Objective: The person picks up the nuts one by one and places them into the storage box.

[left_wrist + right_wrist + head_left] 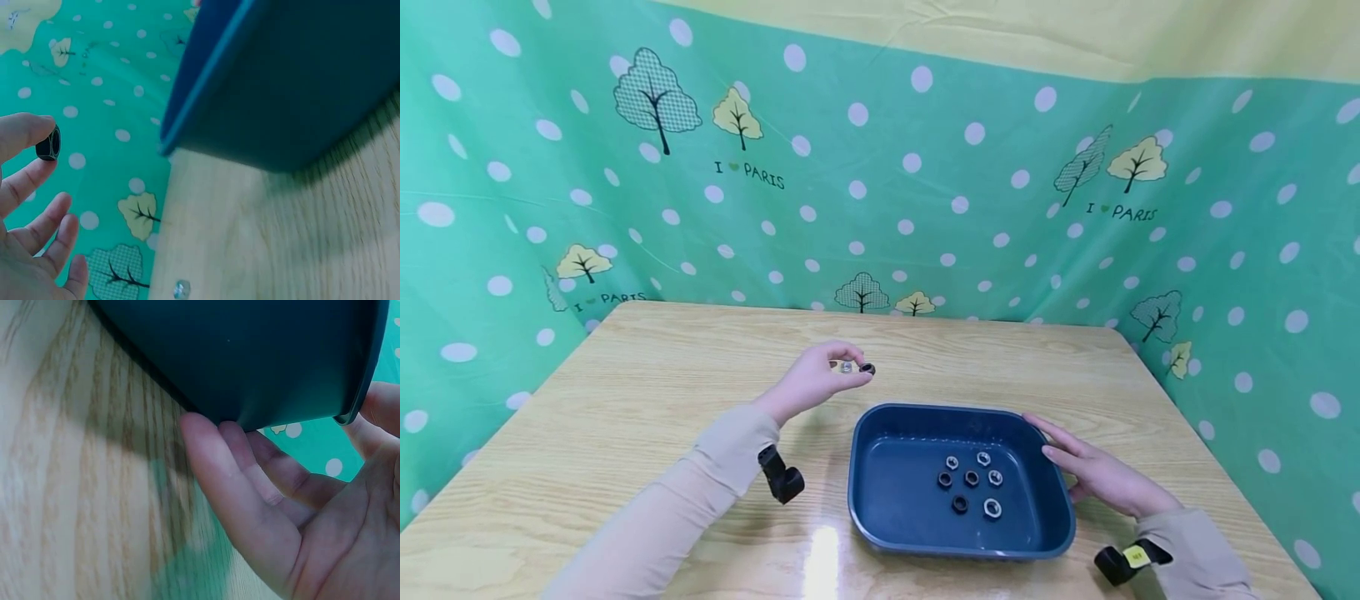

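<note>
My left hand (814, 379) is above the table, beyond the back left of the blue plastic tub (880, 546), pinching a black hex nut (868, 369) between thumb and forefinger. In the left wrist view the same black nut (49, 143) stands edge-on at the fingertips, the other fingers spread loosely. On the table just behind that hand sits a silver nut (846, 367). My right hand (1108, 477) holds the tub's right side, thumb at the rim and fingers against the outer wall (250, 362). Inside the tub lie several silver nuts (992, 508) and black nuts (959, 504), spread over its right half.
The tub stands on a light wooden table (700, 358) near its front middle. A green dotted curtain (820, 208) with printed trees hangs behind the table and along both sides. Black wrist cameras (782, 475) are strapped to both sleeves.
</note>
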`<state>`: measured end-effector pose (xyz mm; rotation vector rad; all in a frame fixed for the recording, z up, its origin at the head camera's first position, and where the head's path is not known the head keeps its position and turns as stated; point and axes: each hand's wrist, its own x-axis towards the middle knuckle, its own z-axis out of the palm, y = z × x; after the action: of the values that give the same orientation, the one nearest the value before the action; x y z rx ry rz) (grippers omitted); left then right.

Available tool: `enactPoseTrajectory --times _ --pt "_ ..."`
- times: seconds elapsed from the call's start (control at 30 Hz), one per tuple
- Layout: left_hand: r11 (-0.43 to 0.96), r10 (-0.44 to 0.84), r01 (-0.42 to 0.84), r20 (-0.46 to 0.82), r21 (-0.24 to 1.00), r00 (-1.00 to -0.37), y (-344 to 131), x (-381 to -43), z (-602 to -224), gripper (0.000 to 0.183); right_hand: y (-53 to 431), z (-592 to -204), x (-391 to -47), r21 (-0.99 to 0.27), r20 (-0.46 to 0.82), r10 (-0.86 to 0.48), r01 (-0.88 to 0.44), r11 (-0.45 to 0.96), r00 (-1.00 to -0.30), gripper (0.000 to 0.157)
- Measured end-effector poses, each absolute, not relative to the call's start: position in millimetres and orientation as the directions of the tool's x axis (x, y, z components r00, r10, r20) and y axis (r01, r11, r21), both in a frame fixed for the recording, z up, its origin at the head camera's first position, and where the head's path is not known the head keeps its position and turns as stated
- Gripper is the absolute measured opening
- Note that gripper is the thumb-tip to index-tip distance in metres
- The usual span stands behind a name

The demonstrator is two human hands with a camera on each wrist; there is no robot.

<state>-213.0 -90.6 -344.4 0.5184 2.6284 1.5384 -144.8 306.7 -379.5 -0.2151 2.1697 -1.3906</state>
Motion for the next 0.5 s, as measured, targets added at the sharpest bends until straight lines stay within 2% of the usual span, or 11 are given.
enactPoseTrajectory --times 0.5 --pt "0.402 0.385 0.334 0.173 0.853 -0.906 -60.6 -210.7 -322.9 0.014 306.1 -378.7 -144.1 -0.872 -0.369 -0.396 0.165 0.46 -0.841 0.061"
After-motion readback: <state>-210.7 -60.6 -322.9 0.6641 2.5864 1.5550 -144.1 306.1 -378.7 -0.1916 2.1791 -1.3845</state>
